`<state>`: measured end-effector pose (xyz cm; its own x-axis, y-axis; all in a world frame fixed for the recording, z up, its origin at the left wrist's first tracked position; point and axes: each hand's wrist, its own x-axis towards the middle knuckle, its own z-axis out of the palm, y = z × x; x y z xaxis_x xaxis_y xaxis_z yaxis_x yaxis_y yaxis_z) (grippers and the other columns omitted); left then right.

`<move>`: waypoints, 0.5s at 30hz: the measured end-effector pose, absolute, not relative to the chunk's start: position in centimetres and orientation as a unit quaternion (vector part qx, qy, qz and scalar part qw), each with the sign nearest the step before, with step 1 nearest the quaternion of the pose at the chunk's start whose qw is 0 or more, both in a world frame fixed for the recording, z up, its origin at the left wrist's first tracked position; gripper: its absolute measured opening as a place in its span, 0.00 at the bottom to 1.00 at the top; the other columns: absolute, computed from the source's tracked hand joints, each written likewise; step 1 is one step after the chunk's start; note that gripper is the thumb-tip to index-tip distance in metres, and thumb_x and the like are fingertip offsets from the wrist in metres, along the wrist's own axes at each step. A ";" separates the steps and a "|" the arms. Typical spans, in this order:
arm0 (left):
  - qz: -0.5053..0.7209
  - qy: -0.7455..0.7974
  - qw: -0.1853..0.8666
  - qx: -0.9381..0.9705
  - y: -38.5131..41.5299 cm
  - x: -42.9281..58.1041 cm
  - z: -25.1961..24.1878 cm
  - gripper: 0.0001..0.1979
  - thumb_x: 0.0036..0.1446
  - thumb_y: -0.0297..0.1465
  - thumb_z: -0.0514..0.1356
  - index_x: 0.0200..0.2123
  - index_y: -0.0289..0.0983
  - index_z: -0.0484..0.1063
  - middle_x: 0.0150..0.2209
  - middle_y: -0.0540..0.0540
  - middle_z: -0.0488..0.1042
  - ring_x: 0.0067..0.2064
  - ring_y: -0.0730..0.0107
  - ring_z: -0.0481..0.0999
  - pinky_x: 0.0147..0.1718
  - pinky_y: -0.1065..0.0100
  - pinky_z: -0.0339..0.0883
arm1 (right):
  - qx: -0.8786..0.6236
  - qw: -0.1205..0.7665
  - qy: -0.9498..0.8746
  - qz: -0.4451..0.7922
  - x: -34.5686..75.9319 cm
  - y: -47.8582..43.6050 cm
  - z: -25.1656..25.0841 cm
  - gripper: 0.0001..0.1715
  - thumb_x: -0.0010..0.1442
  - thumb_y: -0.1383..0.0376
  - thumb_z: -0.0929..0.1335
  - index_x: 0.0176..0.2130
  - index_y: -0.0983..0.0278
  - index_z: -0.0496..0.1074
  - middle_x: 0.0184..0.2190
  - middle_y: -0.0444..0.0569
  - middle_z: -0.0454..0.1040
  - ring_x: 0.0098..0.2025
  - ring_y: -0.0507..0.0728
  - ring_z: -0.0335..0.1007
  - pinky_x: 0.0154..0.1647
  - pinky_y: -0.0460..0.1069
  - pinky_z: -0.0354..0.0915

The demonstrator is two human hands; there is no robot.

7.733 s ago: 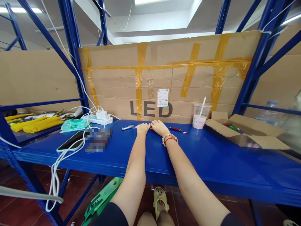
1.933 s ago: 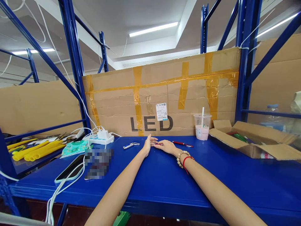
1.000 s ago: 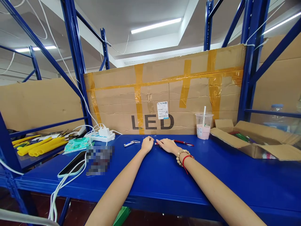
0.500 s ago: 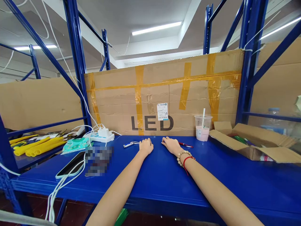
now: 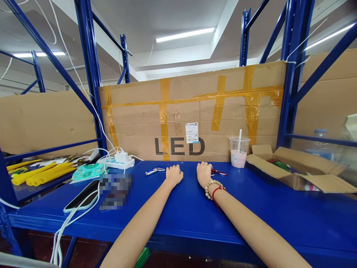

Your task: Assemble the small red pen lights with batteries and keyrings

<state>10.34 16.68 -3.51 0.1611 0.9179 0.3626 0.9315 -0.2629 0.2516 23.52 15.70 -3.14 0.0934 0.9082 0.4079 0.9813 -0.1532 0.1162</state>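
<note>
My left hand [image 5: 174,175] rests on the blue shelf top [image 5: 184,216] with its fingers curled into a loose fist; no object shows in it. Just left of it lies a small silver-and-blue cylinder with a loop [image 5: 153,171], perhaps a key-ring torch. My right hand [image 5: 204,174] is also curled closed on the shelf, back of the hand up, with nothing visible in it. A bead bracelet and a red cord circle that wrist. Close by on its right lies a red pen [image 5: 220,172], its left end near the hand. The undersides of both hands are hidden.
A lidded cup with a straw [image 5: 238,158] stands at the back right, beside an open cardboard box [image 5: 292,175]. On the left are a phone [image 5: 83,195], white cables and a power strip [image 5: 117,161]. A large taped carton [image 5: 134,123] closes off the back.
My right hand has drawn its outstretched fingers in and turned to point forward, curled closed. My left hand stays in place. The view has shifted slightly.
</note>
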 end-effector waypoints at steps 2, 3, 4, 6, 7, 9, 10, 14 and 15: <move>-0.221 -0.606 0.017 -0.764 16.7 10.3 -3.5 0.10 0.53 0.29 0.48 0.34 0.32 0.66 0.40 0.35 0.69 0.45 0.52 0.67 0.45 0.56 0.52 | -0.745 0.089 -0.628 -0.206 23.4 15.6 -3.2 0.25 0.54 0.80 0.51 0.43 0.75 0.68 0.39 0.68 0.64 0.42 0.66 0.61 0.36 0.57 0.54; -0.218 -0.606 0.019 -0.765 16.7 10.3 -3.5 0.10 0.53 0.29 0.48 0.35 0.32 0.66 0.40 0.35 0.69 0.45 0.51 0.67 0.45 0.56 0.52 | -0.751 0.087 -0.620 -0.210 23.3 15.6 -3.2 0.25 0.54 0.80 0.51 0.43 0.76 0.68 0.39 0.68 0.64 0.41 0.66 0.61 0.36 0.58 0.54; -0.215 -0.607 0.020 -0.765 16.7 10.3 -3.4 0.11 0.53 0.29 0.48 0.35 0.32 0.67 0.40 0.34 0.69 0.45 0.51 0.67 0.45 0.55 0.52 | -0.759 0.087 -0.610 -0.212 23.3 15.6 -3.2 0.25 0.54 0.80 0.51 0.42 0.77 0.68 0.38 0.69 0.64 0.41 0.66 0.61 0.35 0.58 0.54; -0.207 -0.609 0.023 -0.766 16.7 10.3 -3.4 0.11 0.54 0.29 0.47 0.36 0.32 0.67 0.40 0.34 0.69 0.45 0.51 0.67 0.44 0.55 0.53 | -0.770 0.095 -0.594 -0.212 23.3 15.5 -3.2 0.24 0.54 0.79 0.51 0.42 0.78 0.69 0.38 0.70 0.64 0.41 0.68 0.61 0.35 0.60 0.55; -0.203 -0.610 0.025 -0.765 16.7 10.3 -3.4 0.12 0.54 0.29 0.47 0.36 0.32 0.67 0.41 0.34 0.69 0.45 0.51 0.67 0.45 0.55 0.53 | -0.773 0.102 -0.590 -0.211 23.3 15.5 -3.2 0.24 0.54 0.79 0.52 0.42 0.79 0.68 0.37 0.71 0.64 0.41 0.68 0.62 0.35 0.61 0.55; -0.193 -0.614 0.030 -0.764 16.7 10.3 -3.4 0.13 0.55 0.30 0.46 0.37 0.32 0.67 0.42 0.35 0.69 0.46 0.52 0.67 0.45 0.56 0.53 | -0.774 0.112 -0.586 -0.212 23.2 15.3 -3.2 0.22 0.54 0.78 0.53 0.42 0.79 0.68 0.37 0.71 0.65 0.41 0.69 0.63 0.35 0.62 0.56; -0.189 -0.617 0.033 -0.763 16.7 10.3 -3.4 0.13 0.55 0.30 0.46 0.38 0.32 0.67 0.42 0.35 0.69 0.46 0.53 0.66 0.45 0.56 0.53 | -0.776 0.114 -0.580 -0.220 23.2 15.2 -3.3 0.22 0.55 0.78 0.53 0.42 0.79 0.68 0.38 0.71 0.65 0.41 0.69 0.63 0.35 0.63 0.57; -0.170 -0.637 0.052 -0.750 16.5 10.6 -3.4 0.16 0.55 0.32 0.47 0.43 0.30 0.66 0.45 0.35 0.67 0.49 0.53 0.64 0.48 0.56 0.51 | -0.816 0.076 -0.516 -0.248 22.9 15.2 -3.4 0.23 0.56 0.77 0.53 0.47 0.84 0.64 0.44 0.78 0.61 0.45 0.74 0.62 0.36 0.68 0.57; -0.168 -0.643 0.060 -0.745 16.5 10.6 -3.3 0.18 0.55 0.32 0.47 0.45 0.28 0.65 0.46 0.34 0.66 0.50 0.52 0.63 0.48 0.56 0.50 | -0.830 0.056 -0.500 -0.241 22.9 15.3 -3.5 0.24 0.56 0.77 0.53 0.49 0.86 0.63 0.46 0.79 0.60 0.46 0.76 0.61 0.36 0.69 0.57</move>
<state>10.64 16.47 -3.34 0.1174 0.9372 0.3286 0.9778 -0.1669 0.1267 22.86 15.27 -3.48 0.3833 0.8033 0.4558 0.8575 -0.4929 0.1474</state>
